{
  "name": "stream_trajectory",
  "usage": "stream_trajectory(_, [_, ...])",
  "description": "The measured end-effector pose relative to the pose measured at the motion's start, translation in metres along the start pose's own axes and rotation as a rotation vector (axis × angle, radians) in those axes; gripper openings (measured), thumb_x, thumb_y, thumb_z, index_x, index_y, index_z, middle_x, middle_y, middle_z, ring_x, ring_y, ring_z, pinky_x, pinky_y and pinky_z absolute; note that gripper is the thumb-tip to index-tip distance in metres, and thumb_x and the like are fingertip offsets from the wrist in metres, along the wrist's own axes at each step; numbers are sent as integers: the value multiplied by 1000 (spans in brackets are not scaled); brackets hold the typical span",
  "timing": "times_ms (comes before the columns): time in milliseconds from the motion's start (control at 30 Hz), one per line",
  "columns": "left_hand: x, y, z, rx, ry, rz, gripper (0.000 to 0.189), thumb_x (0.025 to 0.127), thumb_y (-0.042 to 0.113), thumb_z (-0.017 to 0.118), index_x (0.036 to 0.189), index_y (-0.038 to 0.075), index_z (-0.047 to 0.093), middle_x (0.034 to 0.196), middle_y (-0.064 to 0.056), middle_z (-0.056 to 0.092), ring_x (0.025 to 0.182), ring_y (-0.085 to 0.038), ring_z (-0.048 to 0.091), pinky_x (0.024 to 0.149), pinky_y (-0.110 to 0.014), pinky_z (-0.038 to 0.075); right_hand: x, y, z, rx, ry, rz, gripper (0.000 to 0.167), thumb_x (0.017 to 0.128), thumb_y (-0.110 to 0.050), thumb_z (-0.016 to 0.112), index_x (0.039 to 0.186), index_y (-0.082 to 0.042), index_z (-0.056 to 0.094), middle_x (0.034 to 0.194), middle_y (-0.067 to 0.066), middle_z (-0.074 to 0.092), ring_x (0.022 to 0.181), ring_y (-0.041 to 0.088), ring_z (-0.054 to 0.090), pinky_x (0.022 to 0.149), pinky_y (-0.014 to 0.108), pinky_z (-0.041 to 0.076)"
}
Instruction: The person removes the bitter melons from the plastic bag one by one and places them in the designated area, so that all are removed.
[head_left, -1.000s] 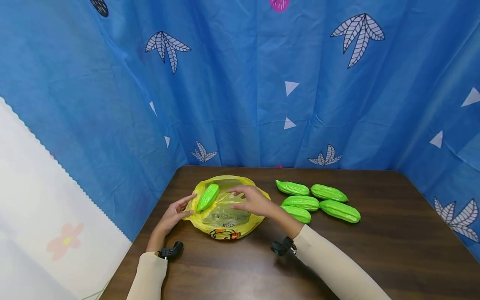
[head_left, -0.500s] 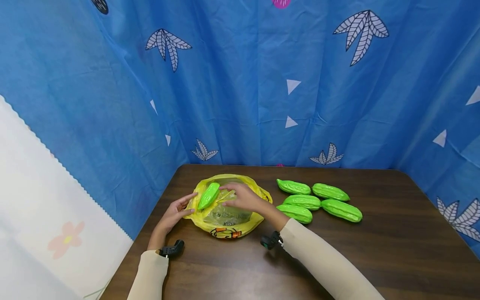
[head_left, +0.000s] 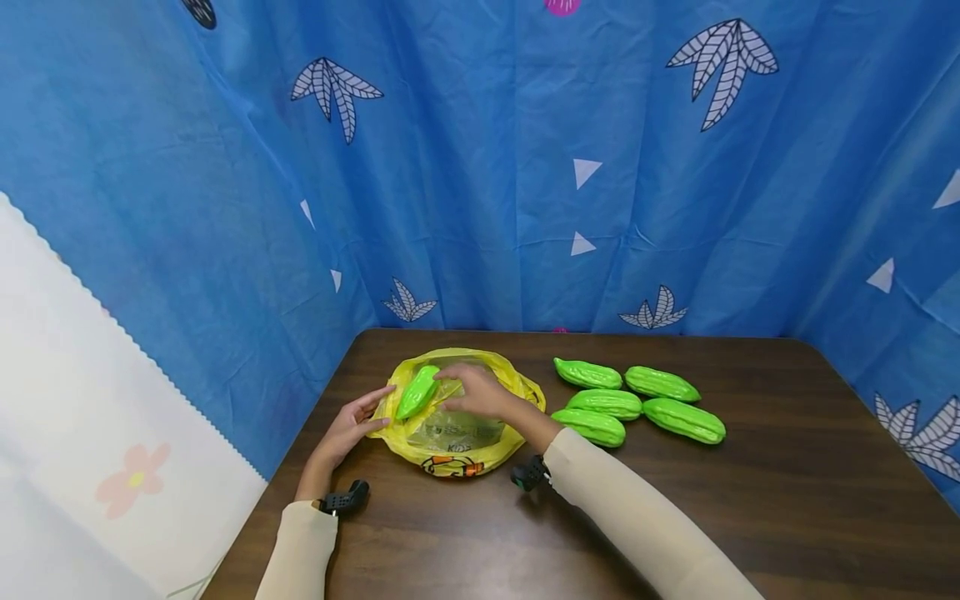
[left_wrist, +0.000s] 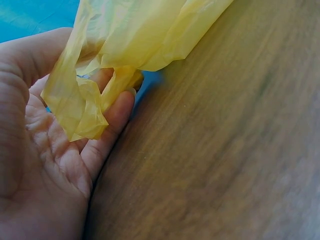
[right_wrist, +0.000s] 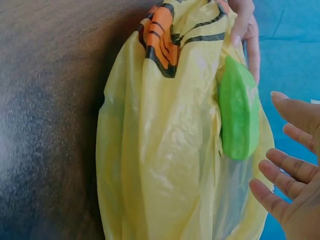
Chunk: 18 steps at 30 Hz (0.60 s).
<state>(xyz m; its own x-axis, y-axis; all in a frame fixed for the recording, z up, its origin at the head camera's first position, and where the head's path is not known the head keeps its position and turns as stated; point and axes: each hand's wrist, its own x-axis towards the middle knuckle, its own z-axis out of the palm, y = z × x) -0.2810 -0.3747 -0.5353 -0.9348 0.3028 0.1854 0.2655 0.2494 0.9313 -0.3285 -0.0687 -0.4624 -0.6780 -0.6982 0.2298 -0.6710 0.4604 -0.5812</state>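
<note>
A yellow plastic bag (head_left: pixel 480 462) lies on the table with its mouth spread upward. My left hand (head_left: pixel 348 427) holds the bag's left rim, its thumb and fingers around the thin film in the left wrist view. One bright green bitter gourd (head_left: pixel 417 393) lies tilted at the left side of the bag's mouth, its pointed end near the left hand. Over the mouth hovers my right hand (head_left: pixel 480 392), fingers spread and holding nothing. In the right wrist view, a gap shows between those fingers and the bitter gourd (right_wrist: pixel 239 112).
Several more green bitter gourds (head_left: pixel 607 404) lie grouped on the brown wooden table (head_left: pixel 780 467), right of the bag. A blue patterned curtain (head_left: pixel 480 167) hangs behind the table. White cloth (head_left: pixel 97 417) hangs at the left.
My right hand has moved left over the bag's mouth, closer to the bitter gourd there. The left hand keeps its hold on the rim.
</note>
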Motion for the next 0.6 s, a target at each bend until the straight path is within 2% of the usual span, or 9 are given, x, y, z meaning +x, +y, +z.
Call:
stream_trajectory(200, [0, 0, 1, -11, -6, 11, 59, 97, 6, 66, 152, 3, 45, 159, -20, 37, 149, -40, 25, 103, -13, 37, 6, -2, 3, -65, -21, -6, 55, 89, -21, 81, 139, -7, 62, 141, 7, 61, 132, 24, 55, 110, 39, 44])
stream_trajectory(433, [1, -1, 0, -5, -4, 8, 58, 98, 6, 66, 152, 4, 46, 159, -18, 38, 149, -38, 25, 104, -14, 34, 15, -4, 3, -56, -45, 9, 56, 89, -19, 81, 139, -5, 61, 142, 9, 60, 134, 26, 53, 111, 40, 42])
stream_trajectory(600, [1, -3, 0, -6, -6, 13, 58, 98, 5, 65, 152, 2, 45, 159, -20, 37, 149, -39, 25, 105, -15, 35, 22, -6, 6, -89, -63, 6, 56, 89, -20, 81, 140, -9, 61, 143, 8, 60, 135, 25, 52, 113, 39, 41])
